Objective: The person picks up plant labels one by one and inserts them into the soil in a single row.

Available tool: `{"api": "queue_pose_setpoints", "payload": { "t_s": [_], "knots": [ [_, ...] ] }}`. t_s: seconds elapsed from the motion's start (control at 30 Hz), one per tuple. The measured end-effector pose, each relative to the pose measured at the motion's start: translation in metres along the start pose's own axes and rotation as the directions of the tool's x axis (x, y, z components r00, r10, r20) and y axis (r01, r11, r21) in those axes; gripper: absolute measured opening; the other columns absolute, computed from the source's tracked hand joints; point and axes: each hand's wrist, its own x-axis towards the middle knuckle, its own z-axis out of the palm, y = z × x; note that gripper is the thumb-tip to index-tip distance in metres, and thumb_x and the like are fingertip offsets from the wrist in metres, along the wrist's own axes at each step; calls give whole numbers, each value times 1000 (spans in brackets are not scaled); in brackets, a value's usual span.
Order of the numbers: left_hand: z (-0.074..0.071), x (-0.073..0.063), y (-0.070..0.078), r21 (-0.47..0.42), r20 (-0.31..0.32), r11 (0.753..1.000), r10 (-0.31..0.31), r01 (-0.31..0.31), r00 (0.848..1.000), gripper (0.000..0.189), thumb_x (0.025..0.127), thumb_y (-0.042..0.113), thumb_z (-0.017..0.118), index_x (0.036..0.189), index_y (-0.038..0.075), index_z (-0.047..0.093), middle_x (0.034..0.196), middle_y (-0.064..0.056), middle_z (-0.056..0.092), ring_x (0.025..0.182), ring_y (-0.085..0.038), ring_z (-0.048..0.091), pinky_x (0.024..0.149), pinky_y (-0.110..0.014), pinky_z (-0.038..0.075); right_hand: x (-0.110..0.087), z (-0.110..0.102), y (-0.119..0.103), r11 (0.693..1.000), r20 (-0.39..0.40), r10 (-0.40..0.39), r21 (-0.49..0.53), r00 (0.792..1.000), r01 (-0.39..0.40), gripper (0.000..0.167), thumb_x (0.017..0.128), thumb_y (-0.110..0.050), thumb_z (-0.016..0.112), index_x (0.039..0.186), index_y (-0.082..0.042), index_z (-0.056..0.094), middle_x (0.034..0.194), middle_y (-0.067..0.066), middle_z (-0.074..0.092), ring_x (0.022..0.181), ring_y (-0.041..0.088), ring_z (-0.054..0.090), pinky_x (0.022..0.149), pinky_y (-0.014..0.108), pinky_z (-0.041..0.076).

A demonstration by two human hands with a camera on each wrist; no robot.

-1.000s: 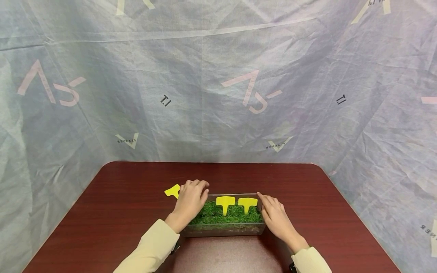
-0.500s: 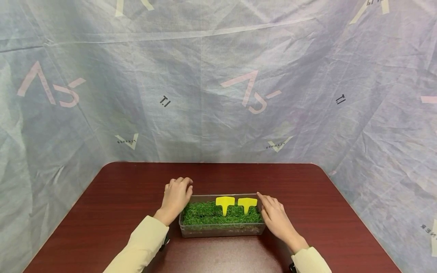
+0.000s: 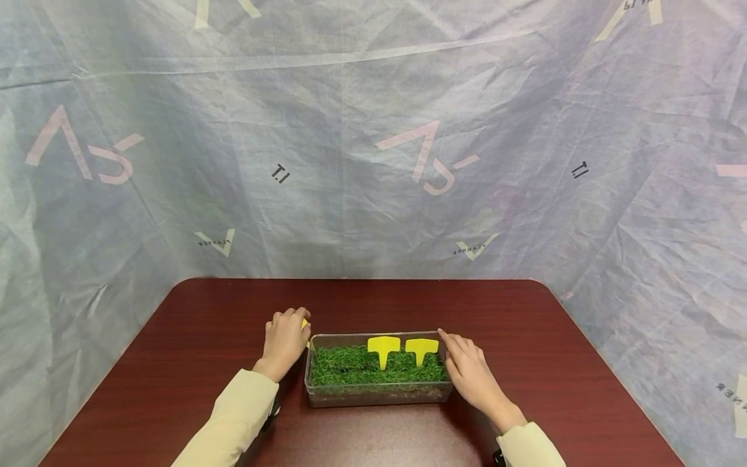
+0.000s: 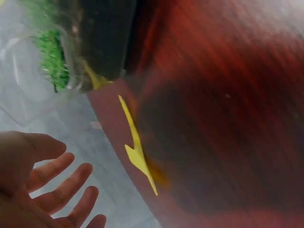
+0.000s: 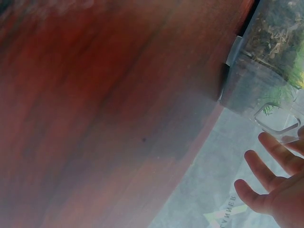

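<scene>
A clear plastic box filled with green artificial grass stands on the table. Two yellow T-shaped plant labels stand upright in its right half. My left hand hovers beside the box's left end, fingers loosely bent. Below those fingers, another yellow plant label lies on the wood, apart from them in the left wrist view; the hand mostly covers it from the head. At the other end, my right hand rests against the box's right side, its index finger along the rim and the other fingers fairly straight.
The dark red wooden table has rounded far corners. Behind and beside it hangs a grey printed cloth.
My left hand has moved left off the grass to the loose plant label, uncovering the box's left end. The right hand has stayed in place.
</scene>
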Motion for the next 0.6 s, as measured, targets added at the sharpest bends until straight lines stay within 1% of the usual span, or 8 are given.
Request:
{"api": "queue_pose_setpoints", "payload": {
  "t_s": [0.1,0.27,0.5,0.6],
  "knots": [
    [2,1,-4,1,25,1000,-20,20,999,20,85,15,62,105,10,64,101,-14,63,91,-38,53,71,-49,41,0,0,0,1000,0,0,0,1000,0,47,90,-5,46,136,-7,43,122,12,55,113,30,49,91,54,35],
    [6,2,-10,16,50,999,-47,46,998,24,84,15,65,107,7,63,101,-16,61,90,-38,52,71,-50,41,0,0,0,1000,0,-3,-5,1000,3,47,90,-6,47,136,-7,43,122,12,55,113,30,49,92,55,35],
    [14,3,-18,57,69,994,-94,90,993,34,83,17,66,113,2,59,103,-21,58,94,-43,50,77,-55,39,1,1,0,1000,-12,-16,-21,1000,16,48,89,-5,47,136,-8,43,122,12,56,111,30,50,90,55,37],
    [17,4,-21,77,79,991,-119,113,990,37,83,20,67,113,0,57,103,-23,56,94,-45,48,77,-56,38,1,1,1,1000,-16,-19,-20,1000,19,48,89,-5,47,136,-7,43,121,11,56,111,29,51,90,55,37]
  ]
}}
